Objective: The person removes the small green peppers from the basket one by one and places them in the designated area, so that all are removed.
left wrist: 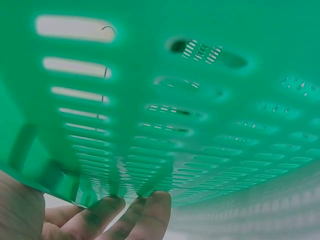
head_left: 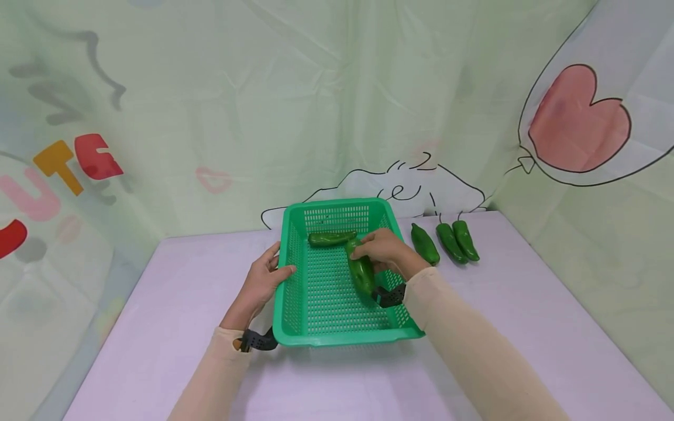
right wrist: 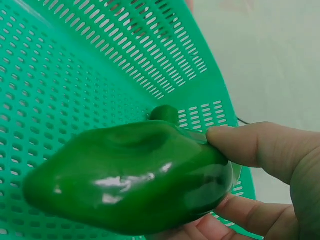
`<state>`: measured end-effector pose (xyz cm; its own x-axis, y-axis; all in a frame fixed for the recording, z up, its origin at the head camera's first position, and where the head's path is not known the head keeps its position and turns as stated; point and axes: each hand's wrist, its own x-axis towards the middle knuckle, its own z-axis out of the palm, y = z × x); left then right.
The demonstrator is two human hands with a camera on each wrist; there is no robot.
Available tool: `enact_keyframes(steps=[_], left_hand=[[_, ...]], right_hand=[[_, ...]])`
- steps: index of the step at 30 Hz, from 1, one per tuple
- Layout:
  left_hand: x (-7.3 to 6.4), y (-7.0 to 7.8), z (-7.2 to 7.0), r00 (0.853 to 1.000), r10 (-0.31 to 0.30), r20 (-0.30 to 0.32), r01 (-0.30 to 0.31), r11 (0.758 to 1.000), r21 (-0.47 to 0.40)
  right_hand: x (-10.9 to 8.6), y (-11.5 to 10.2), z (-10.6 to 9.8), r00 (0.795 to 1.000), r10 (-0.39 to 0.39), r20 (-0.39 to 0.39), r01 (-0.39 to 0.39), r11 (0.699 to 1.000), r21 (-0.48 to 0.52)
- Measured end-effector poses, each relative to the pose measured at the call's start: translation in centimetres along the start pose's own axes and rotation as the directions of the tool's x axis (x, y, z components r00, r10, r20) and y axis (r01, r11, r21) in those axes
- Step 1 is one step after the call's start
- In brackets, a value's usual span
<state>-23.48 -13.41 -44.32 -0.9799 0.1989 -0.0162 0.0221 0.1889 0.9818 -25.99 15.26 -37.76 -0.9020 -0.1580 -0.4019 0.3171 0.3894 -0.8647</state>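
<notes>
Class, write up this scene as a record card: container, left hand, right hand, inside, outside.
Container: green basket
Left hand: grips the basket's left rim
Right hand: holds a large pepper over the basket floor; contact with it unclear
Inside: another green vegetable, lying near the far wall
Outside: three peppers on the table, right of the basket

"UTE" ltrs (head_left: 54, 166) on bkdrop (head_left: 237, 117)

Glossy smooth pepper (right wrist: 130, 180) — perforated plastic basket (head_left: 347, 338).
</notes>
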Motion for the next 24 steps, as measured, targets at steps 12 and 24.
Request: enact_keyframes(steps=[12,24], left_hand=[[0.0,0.0,0.0,1.000,-0.003,-0.003,0.003,1.000,-0.006],[0.0,0.0,0.1,1.000,-0.006,-0.011,0.006,1.000,-0.014]], right_hand=[[-1.5,-0.3,-1.5,0.999,-0.033,0.008,0.033,0.999,-0.022],[-2.9,-0.1,-3.0,1.000,-0.029,0.002,0.029,0.999,-0.025]])
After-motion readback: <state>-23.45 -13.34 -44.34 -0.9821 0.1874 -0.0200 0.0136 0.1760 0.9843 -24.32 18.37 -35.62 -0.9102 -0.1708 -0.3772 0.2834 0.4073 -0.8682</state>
